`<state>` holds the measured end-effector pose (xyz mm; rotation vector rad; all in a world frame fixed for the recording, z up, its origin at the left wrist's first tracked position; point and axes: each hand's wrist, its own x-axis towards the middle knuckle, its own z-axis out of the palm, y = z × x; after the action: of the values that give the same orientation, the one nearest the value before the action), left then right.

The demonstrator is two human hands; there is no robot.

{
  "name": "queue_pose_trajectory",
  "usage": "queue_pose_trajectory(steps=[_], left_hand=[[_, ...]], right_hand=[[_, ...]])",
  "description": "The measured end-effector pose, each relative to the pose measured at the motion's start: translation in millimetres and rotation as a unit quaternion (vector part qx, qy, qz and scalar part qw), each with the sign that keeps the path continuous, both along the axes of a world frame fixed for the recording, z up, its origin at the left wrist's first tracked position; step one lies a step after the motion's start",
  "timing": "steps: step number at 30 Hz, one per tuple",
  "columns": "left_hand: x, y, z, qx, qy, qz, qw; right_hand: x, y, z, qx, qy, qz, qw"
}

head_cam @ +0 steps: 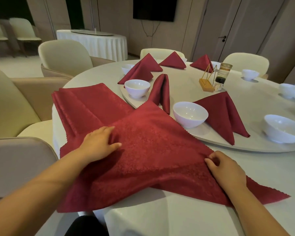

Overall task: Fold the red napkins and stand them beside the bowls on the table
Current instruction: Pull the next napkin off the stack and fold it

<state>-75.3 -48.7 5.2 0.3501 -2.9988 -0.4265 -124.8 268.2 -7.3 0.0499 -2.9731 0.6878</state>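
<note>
A large red napkin lies spread as a folded triangle on the white round table in front of me. My left hand holds a fold at its left side, fingers curled into the cloth. My right hand pinches its right edge. A stack of flat red napkins lies behind on the left. Several folded red napkins stand beside white bowls: one by the bowl, another by the bowl, more further back.
The bowls stand on a raised turntable, with a gold-wire stand and a glass jar at its middle. More white bowls sit at the right. Cream chairs ring the table; another chair back is at my left.
</note>
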Motion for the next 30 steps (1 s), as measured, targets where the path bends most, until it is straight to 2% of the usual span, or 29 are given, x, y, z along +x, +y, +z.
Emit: queue_pose_trajectory(steps=[3, 9, 13, 15, 24, 30], left_hand=[[16.8, -8.6, -12.2, -0.004, -0.001, 0.001, 1.0], [37.2, -6.4, -17.5, 0.022, 0.062, 0.015, 0.998], [29.0, -6.1, -16.9, 0.135, 0.089, 0.038, 0.986], [23.6, -7.5, -12.3, 0.153, 0.103, 0.024, 0.983], [-33.3, -18.6, 22.6, 0.06, 0.172, -0.034, 0.983], [-66.9, -14.2, 2.9, 0.027, 0.113, -0.032, 0.993]], right_hand=[[3.9, 0.7, -0.4, -0.009, 0.007, 0.005, 1.0], [4.5, 4.4, 1.5, -0.034, 0.001, 0.02, 0.999], [5.5, 5.3, 3.0, -0.043, -0.001, 0.024, 0.999], [5.7, 6.2, 3.6, -0.05, -0.001, 0.025, 0.998], [-2.6, 2.0, 3.7, -0.088, 0.031, 0.003, 0.996], [-7.6, 2.9, -0.2, -0.074, 0.022, -0.011, 0.997]])
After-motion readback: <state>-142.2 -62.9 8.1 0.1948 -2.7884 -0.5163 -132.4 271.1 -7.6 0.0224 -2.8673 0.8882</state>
